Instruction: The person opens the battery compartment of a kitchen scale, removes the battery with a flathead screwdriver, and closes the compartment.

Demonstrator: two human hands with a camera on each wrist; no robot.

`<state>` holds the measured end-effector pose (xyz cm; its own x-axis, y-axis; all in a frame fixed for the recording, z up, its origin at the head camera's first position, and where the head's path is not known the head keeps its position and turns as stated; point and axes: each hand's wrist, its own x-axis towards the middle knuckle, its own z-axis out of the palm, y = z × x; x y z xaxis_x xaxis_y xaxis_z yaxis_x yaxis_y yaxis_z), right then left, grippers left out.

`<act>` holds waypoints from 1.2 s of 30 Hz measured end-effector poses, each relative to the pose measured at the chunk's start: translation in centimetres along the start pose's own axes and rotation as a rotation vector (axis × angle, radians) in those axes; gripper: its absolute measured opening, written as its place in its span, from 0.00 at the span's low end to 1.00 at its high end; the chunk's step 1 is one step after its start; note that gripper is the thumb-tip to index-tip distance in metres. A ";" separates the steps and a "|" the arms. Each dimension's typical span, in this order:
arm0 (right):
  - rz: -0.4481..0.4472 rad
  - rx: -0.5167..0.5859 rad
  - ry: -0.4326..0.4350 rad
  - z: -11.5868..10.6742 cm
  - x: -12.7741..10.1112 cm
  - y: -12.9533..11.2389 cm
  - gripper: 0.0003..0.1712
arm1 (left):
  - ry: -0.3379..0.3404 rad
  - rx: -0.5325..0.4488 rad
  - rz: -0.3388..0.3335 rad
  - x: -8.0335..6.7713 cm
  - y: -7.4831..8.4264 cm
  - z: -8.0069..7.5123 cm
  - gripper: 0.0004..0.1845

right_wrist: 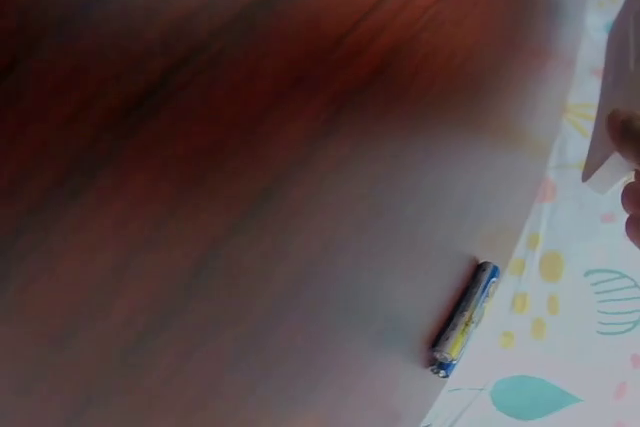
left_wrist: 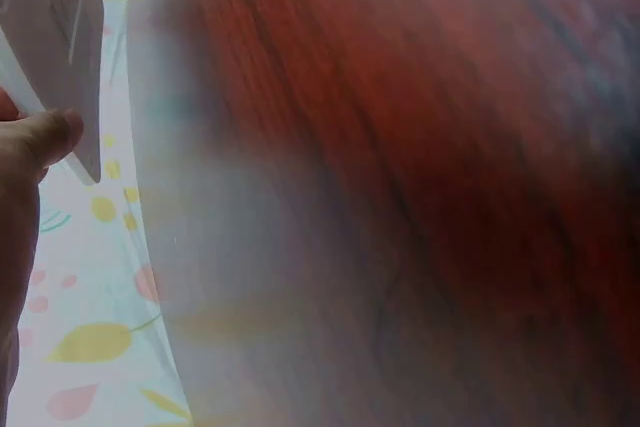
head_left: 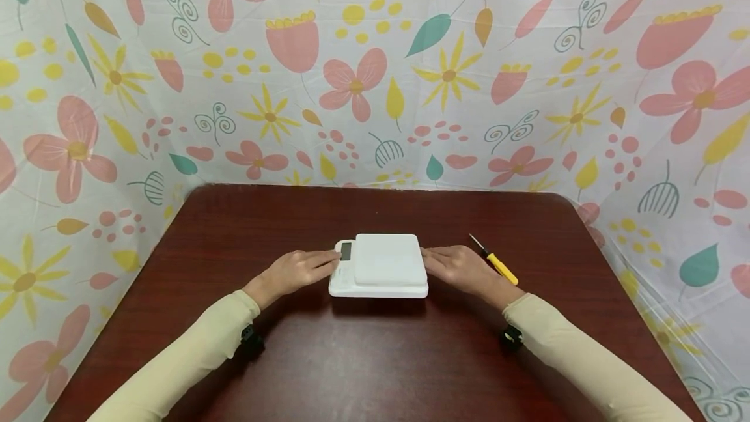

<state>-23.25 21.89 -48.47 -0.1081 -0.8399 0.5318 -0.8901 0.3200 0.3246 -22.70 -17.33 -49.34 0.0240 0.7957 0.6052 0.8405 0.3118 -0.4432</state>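
Both hands hold a white kitchen scale (head_left: 389, 266), its flat platform and small grey display (head_left: 346, 251) facing up in the head view. At its left side, my left hand (head_left: 300, 270) grips the edge by the display. My right hand (head_left: 459, 267) grips the opposite side. In the left wrist view, the thumb (left_wrist: 58, 134) presses on the scale's underside (left_wrist: 60, 37), which shows a panel outline and stands above the table. The right wrist view shows the thumb (right_wrist: 625, 132) on the scale's edge (right_wrist: 615, 77).
A screwdriver (head_left: 500, 267) with a yellow and black handle lies on the dark red-brown table (head_left: 375, 357), right of my right hand. In the right wrist view a battery (right_wrist: 465, 319) lies near the table's edge. A flowered cloth (head_left: 375, 83) hangs behind and beside the table.
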 end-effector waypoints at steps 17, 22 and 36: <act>-0.103 -0.029 0.016 1.0 -0.5 0.1 0.23 | -0.044 0.040 0.057 -0.4 0.2 0.7 0.20; -0.088 -0.007 0.012 1.2 -0.6 0.1 0.23 | -0.055 0.025 0.046 -0.5 0.4 0.8 0.22; -0.028 0.027 -0.053 1.3 -0.9 -0.3 0.24 | -0.111 -0.030 0.010 -0.6 0.5 0.7 0.25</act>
<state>-23.47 21.95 -50.01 -0.1052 -0.8706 0.4807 -0.9048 0.2844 0.3170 -22.68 -17.28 -50.39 -0.0265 0.8518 0.5232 0.8563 0.2894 -0.4277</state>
